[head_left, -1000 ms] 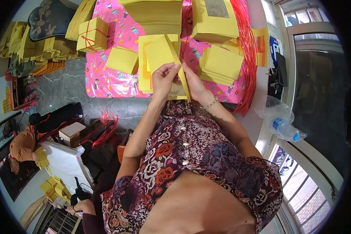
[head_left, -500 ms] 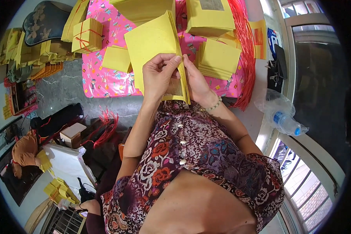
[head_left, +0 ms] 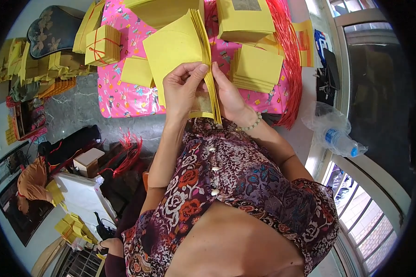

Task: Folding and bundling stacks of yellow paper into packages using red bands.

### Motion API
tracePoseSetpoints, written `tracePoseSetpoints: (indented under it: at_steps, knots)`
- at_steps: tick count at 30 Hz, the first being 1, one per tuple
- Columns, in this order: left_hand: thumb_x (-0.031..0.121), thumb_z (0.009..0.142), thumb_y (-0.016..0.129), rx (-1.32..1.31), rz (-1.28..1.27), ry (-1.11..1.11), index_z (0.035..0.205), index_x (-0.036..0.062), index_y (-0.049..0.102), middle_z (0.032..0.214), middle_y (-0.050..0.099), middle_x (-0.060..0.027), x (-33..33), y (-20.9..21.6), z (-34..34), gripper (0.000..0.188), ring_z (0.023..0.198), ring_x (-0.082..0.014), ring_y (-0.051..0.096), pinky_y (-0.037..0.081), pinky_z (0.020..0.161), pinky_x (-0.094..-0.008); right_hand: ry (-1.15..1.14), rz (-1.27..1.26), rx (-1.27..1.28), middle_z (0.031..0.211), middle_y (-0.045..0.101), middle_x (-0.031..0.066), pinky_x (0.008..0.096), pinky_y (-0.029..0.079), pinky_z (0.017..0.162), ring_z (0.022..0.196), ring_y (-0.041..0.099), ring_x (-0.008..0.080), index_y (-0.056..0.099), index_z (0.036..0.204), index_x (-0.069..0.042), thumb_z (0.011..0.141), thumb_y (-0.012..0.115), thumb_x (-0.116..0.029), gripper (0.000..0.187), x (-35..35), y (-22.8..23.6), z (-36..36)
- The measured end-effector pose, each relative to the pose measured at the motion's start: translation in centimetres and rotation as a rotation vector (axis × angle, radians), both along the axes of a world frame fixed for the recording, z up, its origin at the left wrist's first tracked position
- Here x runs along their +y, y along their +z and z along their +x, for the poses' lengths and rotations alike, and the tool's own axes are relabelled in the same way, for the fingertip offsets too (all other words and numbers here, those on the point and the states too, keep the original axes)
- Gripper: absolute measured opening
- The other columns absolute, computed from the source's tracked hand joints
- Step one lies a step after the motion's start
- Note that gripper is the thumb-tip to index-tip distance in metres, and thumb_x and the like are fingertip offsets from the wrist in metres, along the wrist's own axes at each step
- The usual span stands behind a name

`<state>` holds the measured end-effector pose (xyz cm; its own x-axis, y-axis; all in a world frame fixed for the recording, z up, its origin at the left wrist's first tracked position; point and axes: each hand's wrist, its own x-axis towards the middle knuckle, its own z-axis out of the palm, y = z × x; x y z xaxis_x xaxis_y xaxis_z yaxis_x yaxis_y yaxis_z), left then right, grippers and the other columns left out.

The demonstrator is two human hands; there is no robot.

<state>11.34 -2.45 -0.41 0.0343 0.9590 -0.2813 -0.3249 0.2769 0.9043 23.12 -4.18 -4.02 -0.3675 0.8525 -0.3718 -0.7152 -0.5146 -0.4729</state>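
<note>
A stack of yellow paper sheets (head_left: pixel 173 48) stands tilted on its lower edge in front of my chest, with its layered side edge fanned slightly toward the right. My left hand (head_left: pixel 182 87) grips the near face by that edge, thumb and curled fingers pinching the sheets. On the other side of the edge, my right hand (head_left: pixel 229 92) holds the stack, its thumb up along the sheets and its other fingers partly hidden. A greyish patch shows on the near sheet below my left hand. A beaded bracelet (head_left: pixel 252 122) circles my right wrist.
A pink patterned cloth (head_left: pixel 129 101) covers the table. Yellow paper stacks (head_left: pixel 259 64) lie to the right, and a tied bundle (head_left: pixel 102 45) to the left. Red strings (head_left: pixel 293 92) hang over the right edge. A bagged bottle (head_left: pixel 339 141) is at right; another person (head_left: pixel 32 180) works at left.
Both hands and the stack have shifted slightly left in the view. The sheets at the top edge are fanned a little wider, and my right thumb has moved slightly off the edge.
</note>
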Motion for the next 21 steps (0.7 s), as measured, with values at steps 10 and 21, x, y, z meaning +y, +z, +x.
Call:
tracePoseSetpoints:
  at_steps: [10, 21]
  knots:
    - [0.011, 0.087, 0.072, -0.024, 0.009, -0.006, 0.094, -0.0020, 0.068, 0.075, 0.067, -0.0039, 0.0, 0.2, 0.0, 0.015, 0.057, -0.0083, 0.059, 0.051, 0.053, -0.0215, 0.030, 0.068, -0.056, 0.110, 0.058, 0.0049, 0.0329, 0.046, 0.092, 0.101, 0.056, 0.0143, 0.052, 0.125, -0.007, 0.104, 0.030, -0.047, 0.050, 0.0, 1.2, 0.1]
    - [0.012, 0.087, 0.072, -0.020, 0.019, 0.004, 0.094, -0.0019, 0.068, 0.075, 0.067, -0.0040, 0.0, 0.0, -0.1, 0.016, 0.057, -0.0085, 0.059, 0.050, 0.054, -0.0213, 0.030, 0.076, 0.010, 0.109, 0.059, 0.0053, 0.0320, 0.048, 0.089, 0.099, 0.056, 0.0140, 0.052, 0.124, -0.008, 0.104, 0.031, -0.048, 0.049, 0.0, 0.8, -0.1]
